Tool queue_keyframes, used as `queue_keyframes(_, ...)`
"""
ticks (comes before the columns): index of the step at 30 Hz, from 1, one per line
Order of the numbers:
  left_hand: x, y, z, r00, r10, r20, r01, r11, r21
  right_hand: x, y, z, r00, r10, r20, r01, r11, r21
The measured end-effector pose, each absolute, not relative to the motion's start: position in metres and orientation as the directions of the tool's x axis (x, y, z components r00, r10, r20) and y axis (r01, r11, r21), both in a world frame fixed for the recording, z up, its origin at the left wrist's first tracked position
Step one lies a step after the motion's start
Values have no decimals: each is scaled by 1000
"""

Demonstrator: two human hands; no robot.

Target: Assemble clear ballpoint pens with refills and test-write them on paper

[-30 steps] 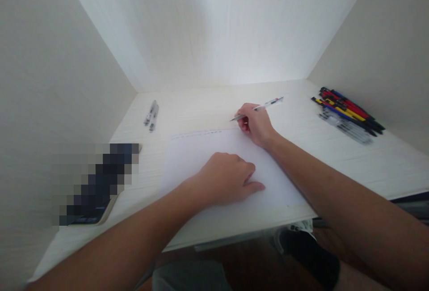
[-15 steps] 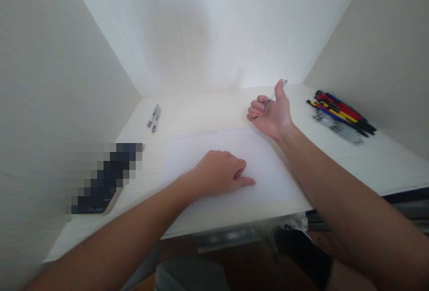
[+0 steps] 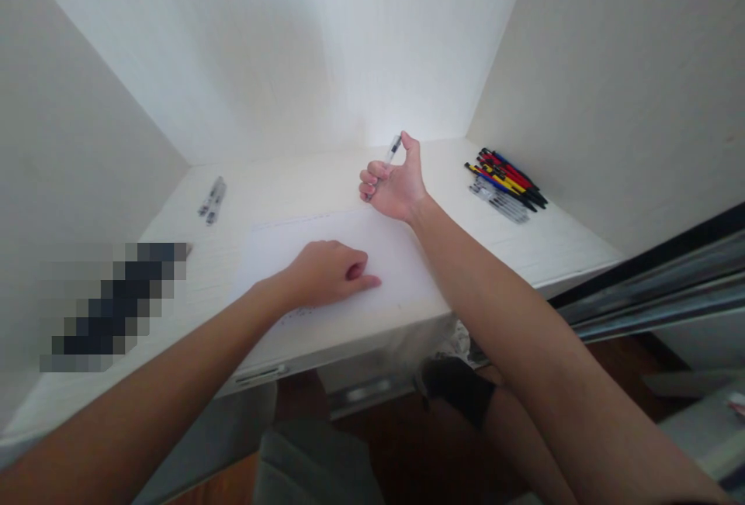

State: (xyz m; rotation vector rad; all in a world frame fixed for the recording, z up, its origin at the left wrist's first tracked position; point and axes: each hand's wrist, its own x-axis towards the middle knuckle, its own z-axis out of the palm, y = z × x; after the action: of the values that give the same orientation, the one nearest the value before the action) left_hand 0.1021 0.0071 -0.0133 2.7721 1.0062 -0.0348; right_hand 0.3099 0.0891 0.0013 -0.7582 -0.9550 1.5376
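My right hand (image 3: 399,179), palm turned up, is closed on a clear pen (image 3: 393,148) with a dark band. The fingers curl around its lower part, and the thumb is raised near its upper end. It is held at the far edge of a white sheet of paper (image 3: 401,268). On that sheet lies my left hand (image 3: 326,272), loosely curled, with its thumb stretched out and nothing seen in it; the undersides of its fingers are hidden. Small dark writing runs along the sheet's far edge, and more marks show near its close edge.
Two clear pens (image 3: 213,201) lie at the left on the white desk (image 3: 279,179). A pixelated dark object (image 3: 116,299) is nearer on that side. On the right, red, yellow and blue pens (image 3: 509,178) lie beside several clear pens (image 3: 500,201). Walls enclose three sides.
The camera view has swung to the right, so everything appears further left. The pen in my right hand now shows more clearly above the fingers. My left hand keeps its pose on the paper.
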Motion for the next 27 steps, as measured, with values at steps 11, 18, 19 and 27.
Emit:
queue_keyframes(11, 100, -20, -4, 761, 647, 49, 631, -756, 175, 374, 20, 4, 194, 880, 434, 676, 201, -709)
queue_keyframes(18, 42, -159, -46, 533, 584, 612, 508, -800, 320, 451, -48, -25, 316, 879, 357, 946, -264, -186)
queue_keyframes(19, 26, -177, -59, 498, 629, 597, 539, -764, 356, 455, -52, -28, 320, 879, 354, 947, -281, -158)
queue_keyframes(27, -121, -243, -141, -16, 945, 327, 882, -141, 450, 465, -55, -41, 396, 822, 410, 913, -399, -83)
